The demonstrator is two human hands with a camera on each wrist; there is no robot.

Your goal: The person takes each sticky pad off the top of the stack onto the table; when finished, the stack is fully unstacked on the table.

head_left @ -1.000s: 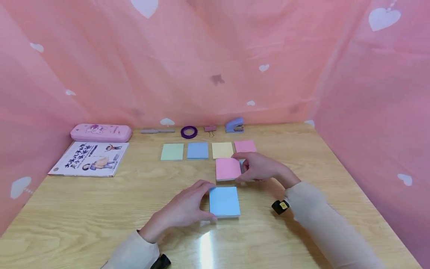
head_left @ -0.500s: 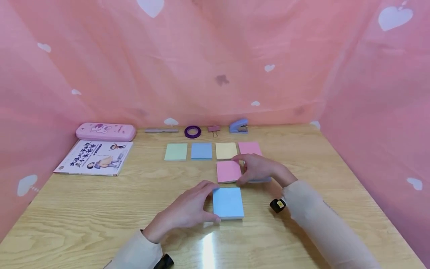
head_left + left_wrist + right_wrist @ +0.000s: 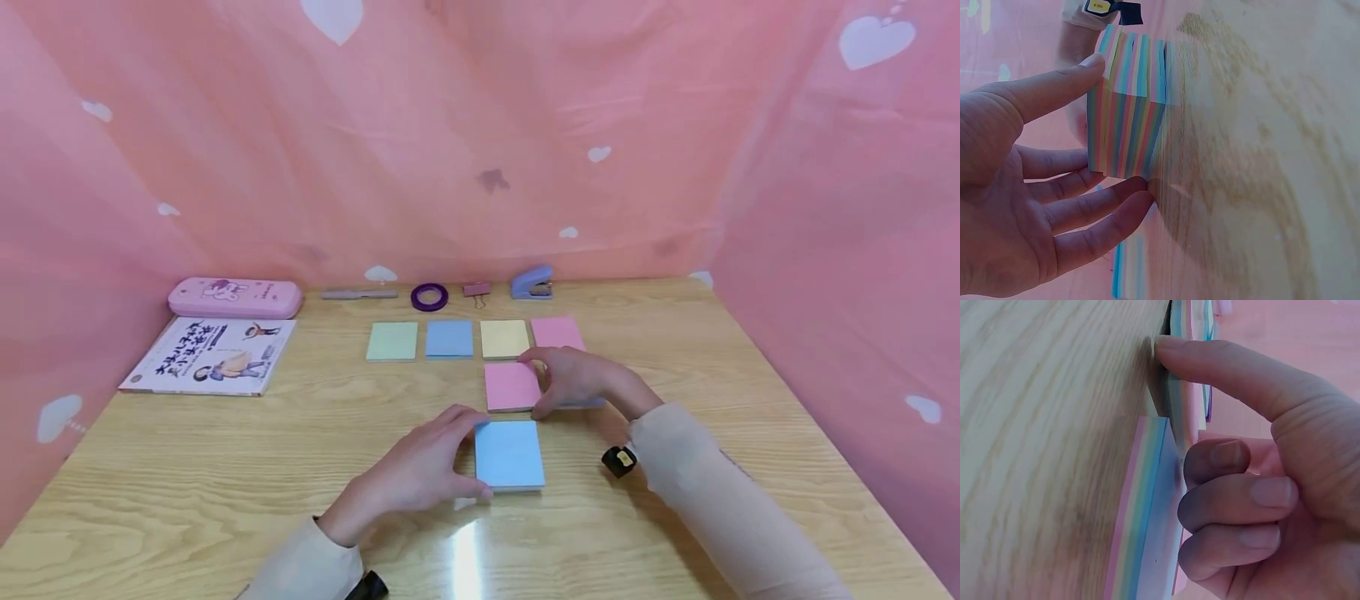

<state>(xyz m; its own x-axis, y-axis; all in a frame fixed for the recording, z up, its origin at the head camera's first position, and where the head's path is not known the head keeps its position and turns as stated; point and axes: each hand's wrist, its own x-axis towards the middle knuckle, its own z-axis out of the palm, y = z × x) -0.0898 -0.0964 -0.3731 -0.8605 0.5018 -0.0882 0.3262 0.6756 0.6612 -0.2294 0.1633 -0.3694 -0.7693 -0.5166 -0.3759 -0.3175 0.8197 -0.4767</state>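
Note:
In the head view my left hand [image 3: 420, 462] grips a blue-topped stack of sticky note pads [image 3: 509, 454] by its left side, thumb at the near edge and fingers at the far one. Striped pastel layers show on this stack [image 3: 1125, 119] in the left wrist view. Just beyond it, thumb and index finger of my right hand [image 3: 581, 379] pinch a pink-topped sticky note pad [image 3: 512, 387] at its right side. The other right fingers are curled in. Under that hand lies another pad [image 3: 1154, 512] with pink, yellow and blue layers, mostly hidden in the head view.
Behind stand green [image 3: 392, 341], blue [image 3: 449, 339], yellow [image 3: 505, 339] and pink [image 3: 557, 332] pads in a row. Farther back lie a pen [image 3: 359, 294], purple tape roll [image 3: 429, 297], binder clip [image 3: 476, 290] and stapler [image 3: 532, 283]. A pencil case [image 3: 235, 297] and book [image 3: 210, 357] lie left.
The pink-topped pad has shifted slightly left and nearer with my right hand, then stayed still over the last half second. My left hand keeps its grip on the stack. The head view has shifted slightly.

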